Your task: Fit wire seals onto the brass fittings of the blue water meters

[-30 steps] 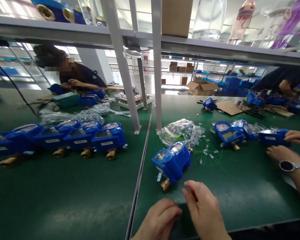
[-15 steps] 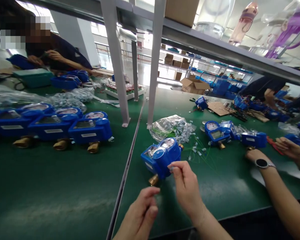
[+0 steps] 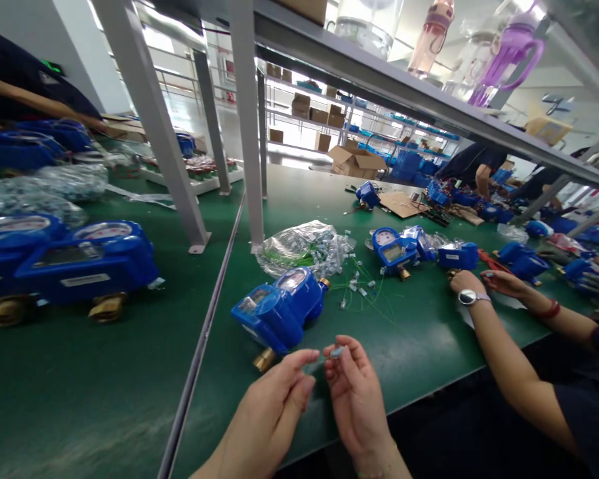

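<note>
My right hand point(image 3: 355, 396) pinches a small pale-blue wire seal point(image 3: 336, 352) between thumb and fingers. Just left of it, my left hand point(image 3: 274, 406) is closed, its thumb and forefinger drawn together near the seal; any thin wire in them is too fine to make out. A blue water meter point(image 3: 282, 313) with a brass pipe end point(image 3: 264, 360) lies tilted on the bench beyond both hands, neither hand gripping it. Behind the meter, a clear plastic bag point(image 3: 294, 243) holds more seals, and loose seals with green wires point(image 3: 362, 289) lie beside it.
Several blue meters point(image 3: 87, 266) stand in a row at left, across a metal seam point(image 3: 199, 352) in the green bench. Shelf posts point(image 3: 247, 133) rise ahead, with bottles on the shelf above. At right, a co-worker's hands point(image 3: 466, 286) work at another meter point(image 3: 458, 254).
The view has swung right. My right hand has moved away from the meter's side, carrying the seal, and turned palm up. My hands are now closer together, in front of the meter.
</note>
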A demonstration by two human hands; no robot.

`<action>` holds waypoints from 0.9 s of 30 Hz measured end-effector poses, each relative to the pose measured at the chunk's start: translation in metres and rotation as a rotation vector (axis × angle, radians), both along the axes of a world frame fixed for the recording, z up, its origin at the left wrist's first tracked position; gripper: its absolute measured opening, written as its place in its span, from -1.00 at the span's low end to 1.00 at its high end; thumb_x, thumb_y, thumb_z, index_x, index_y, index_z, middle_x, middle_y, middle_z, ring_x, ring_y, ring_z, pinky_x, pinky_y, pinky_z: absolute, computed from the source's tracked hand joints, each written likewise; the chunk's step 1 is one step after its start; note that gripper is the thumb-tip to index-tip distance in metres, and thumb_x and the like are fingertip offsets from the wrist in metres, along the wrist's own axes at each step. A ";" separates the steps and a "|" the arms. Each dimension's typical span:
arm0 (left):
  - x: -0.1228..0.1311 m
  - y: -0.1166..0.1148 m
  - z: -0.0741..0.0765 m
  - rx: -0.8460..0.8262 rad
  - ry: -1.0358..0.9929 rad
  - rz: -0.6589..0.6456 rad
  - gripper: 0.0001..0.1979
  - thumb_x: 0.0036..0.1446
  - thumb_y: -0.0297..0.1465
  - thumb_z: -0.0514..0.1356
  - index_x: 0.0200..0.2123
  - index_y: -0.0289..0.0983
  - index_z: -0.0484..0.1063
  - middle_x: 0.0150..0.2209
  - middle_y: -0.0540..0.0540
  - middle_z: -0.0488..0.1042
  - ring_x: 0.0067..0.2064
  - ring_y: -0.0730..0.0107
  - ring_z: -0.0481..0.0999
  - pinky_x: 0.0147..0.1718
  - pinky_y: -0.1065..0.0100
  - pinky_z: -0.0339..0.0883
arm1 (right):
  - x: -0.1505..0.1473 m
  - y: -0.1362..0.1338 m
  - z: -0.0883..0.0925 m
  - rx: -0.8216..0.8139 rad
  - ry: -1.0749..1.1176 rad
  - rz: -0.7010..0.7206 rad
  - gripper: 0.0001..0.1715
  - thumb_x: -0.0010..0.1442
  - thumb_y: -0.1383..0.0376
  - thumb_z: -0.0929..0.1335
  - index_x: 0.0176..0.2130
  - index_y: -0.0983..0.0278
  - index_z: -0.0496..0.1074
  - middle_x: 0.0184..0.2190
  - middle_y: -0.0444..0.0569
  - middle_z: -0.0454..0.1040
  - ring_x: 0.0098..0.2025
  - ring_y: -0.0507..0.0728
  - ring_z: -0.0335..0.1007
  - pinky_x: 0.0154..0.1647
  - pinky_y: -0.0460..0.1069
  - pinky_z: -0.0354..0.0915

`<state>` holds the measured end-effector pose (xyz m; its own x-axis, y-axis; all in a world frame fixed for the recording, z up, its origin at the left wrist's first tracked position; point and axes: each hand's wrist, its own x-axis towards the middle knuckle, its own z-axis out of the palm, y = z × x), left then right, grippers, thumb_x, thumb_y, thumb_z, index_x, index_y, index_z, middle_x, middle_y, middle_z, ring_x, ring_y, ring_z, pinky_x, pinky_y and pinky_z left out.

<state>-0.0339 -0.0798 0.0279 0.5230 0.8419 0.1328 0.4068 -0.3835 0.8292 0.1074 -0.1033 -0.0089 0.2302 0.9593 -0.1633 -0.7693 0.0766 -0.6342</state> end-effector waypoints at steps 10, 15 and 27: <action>0.008 -0.011 0.022 -0.106 0.075 0.062 -0.80 0.21 -0.31 0.06 -0.43 -0.24 0.35 -0.45 0.06 0.43 -0.41 0.48 0.41 -0.41 0.49 0.17 | 0.004 -0.013 0.005 0.022 0.118 0.130 -0.70 0.07 0.32 0.44 -0.13 0.26 0.46 -0.15 -0.01 0.48 -0.17 0.02 0.42 -0.08 -0.12 0.33; 0.009 -0.012 0.021 -0.126 0.115 0.098 -0.79 0.18 -0.33 0.06 -0.47 -0.25 0.33 -0.53 0.07 0.39 -0.47 0.47 0.37 -0.47 0.46 0.13 | 0.003 -0.016 0.001 0.044 0.090 0.141 -0.73 0.10 0.35 0.42 -0.14 0.25 0.47 -0.13 -0.01 0.47 -0.16 0.01 0.41 -0.05 -0.12 0.31; 0.007 -0.009 0.020 -0.123 0.173 0.125 -0.78 0.19 -0.29 0.05 -0.47 -0.24 0.31 -0.59 0.11 0.33 -0.52 0.49 0.33 -0.50 0.44 0.09 | 0.003 -0.015 0.004 0.067 0.039 0.133 -0.76 0.10 0.37 0.41 -0.16 0.28 0.48 -0.13 0.00 0.47 -0.16 0.02 0.40 -0.05 -0.11 0.30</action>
<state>-0.0268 -0.0885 0.0475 0.4194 0.9060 -0.0572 0.5846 -0.2214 0.7805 0.1108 -0.1181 -0.0051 0.0955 0.9900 -0.1042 -0.7996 0.0139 -0.6003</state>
